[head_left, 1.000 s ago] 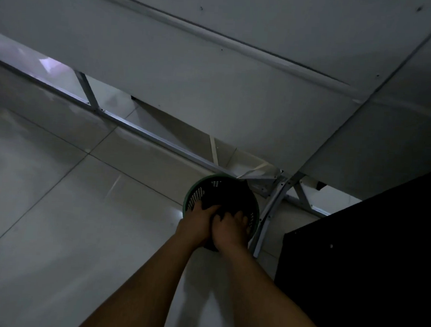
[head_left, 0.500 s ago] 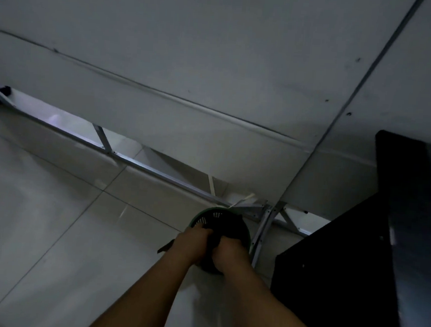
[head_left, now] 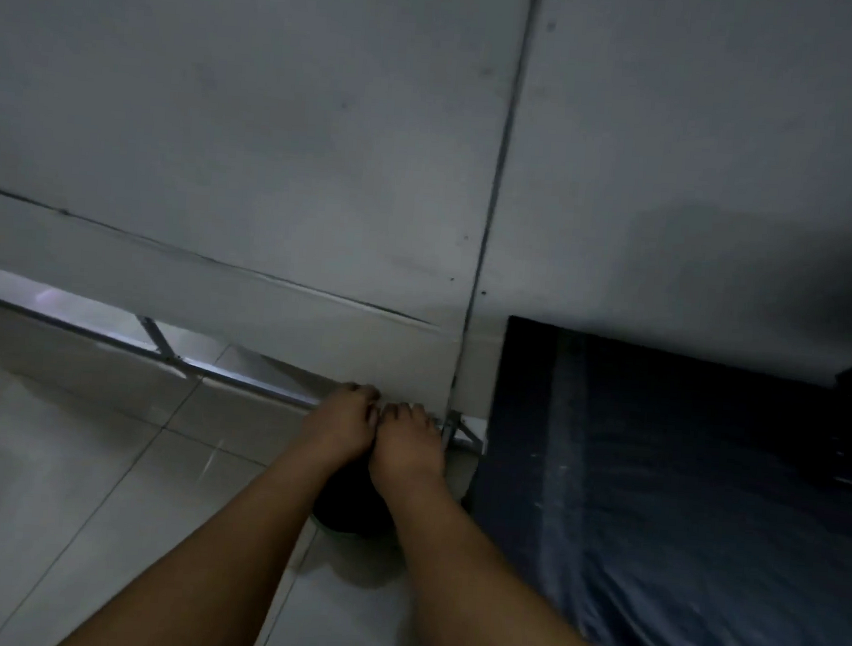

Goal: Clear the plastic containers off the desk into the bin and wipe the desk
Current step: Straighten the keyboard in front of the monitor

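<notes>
The dark round bin (head_left: 350, 511) stands on the floor by the wall, and my wrists hide most of it. My left hand (head_left: 340, 423) and my right hand (head_left: 408, 445) are side by side above it, touching each other, backs toward me. Their fingers curl down and away, close to the lower edge of the grey wall panel (head_left: 313, 325). Whatever lies under the fingers is hidden. The black desk (head_left: 679, 492) is at the right, its top glossy with pale streaks. No plastic container is visible.
Pale floor tiles (head_left: 75, 475) spread to the left and front. A metal frame with slanted struts (head_left: 160, 349) runs along the gap under the wall panel. A thin metal leg (head_left: 449, 428) stands between my hands and the desk. The scene is dim.
My hands have lifted from the bin's opening and now sit above it. The green rim seen before is covered by my arms. The view has swung up and right, showing more desk.
</notes>
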